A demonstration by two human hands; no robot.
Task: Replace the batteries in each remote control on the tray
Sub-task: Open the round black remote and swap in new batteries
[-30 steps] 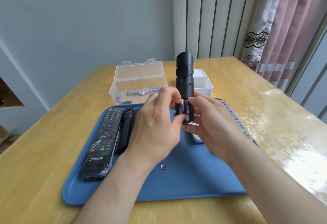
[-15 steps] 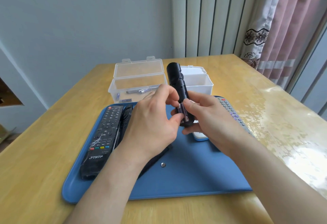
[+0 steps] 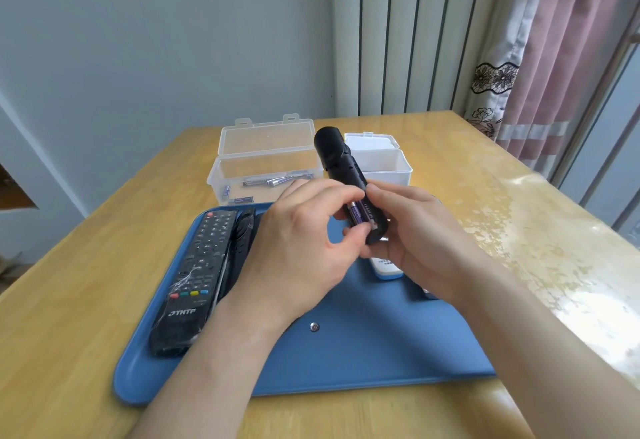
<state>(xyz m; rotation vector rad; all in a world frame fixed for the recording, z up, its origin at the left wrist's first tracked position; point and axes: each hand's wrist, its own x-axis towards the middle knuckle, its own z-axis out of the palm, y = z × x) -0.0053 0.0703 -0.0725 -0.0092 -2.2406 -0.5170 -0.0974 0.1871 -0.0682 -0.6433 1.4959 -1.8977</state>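
Observation:
Above the blue tray my right hand grips the lower end of a slim black remote, which leans up and to the left with its battery bay open. Two purple batteries lie in the bay. My left hand pinches the nearer battery between thumb and fingers. A black THTF remote lies at the tray's left with another dark remote beside it. A white remote lies partly hidden under my right hand.
A clear lidded box holding several loose batteries stands behind the tray, with a white box to its right. The wooden table reaches a wall at the back. Curtains hang at the right. A small silver disc lies on the tray.
The black remote has tilted from upright to leaning left and sunk a little lower. My left fingers have shifted on the battery in the bay.

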